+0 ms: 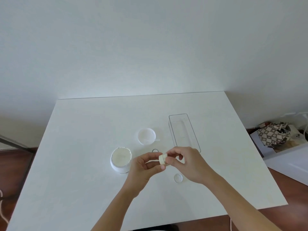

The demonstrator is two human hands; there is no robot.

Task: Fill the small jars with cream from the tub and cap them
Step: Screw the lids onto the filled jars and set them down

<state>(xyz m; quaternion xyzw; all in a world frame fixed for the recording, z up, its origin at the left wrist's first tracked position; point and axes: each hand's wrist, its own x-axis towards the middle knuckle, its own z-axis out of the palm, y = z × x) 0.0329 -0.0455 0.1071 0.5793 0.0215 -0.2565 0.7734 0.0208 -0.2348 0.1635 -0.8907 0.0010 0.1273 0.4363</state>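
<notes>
Cream fills the round open tub [121, 158] on the desk [80, 147]; both hands, left [144, 167] and right [188, 164], pinch a small jar [163, 158]; the clear rectangular bin [191, 144] holds nothing.

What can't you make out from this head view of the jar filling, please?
- Small jar: both the left hand and the right hand grip it; fingers hide its body, so its fill level and whether the cap is fully on are unclear.
- Small ring on the table: too small to identify.
- Clear box: contents indiscernible through glare.
- Tub: cream depth unseen from above.
</notes>
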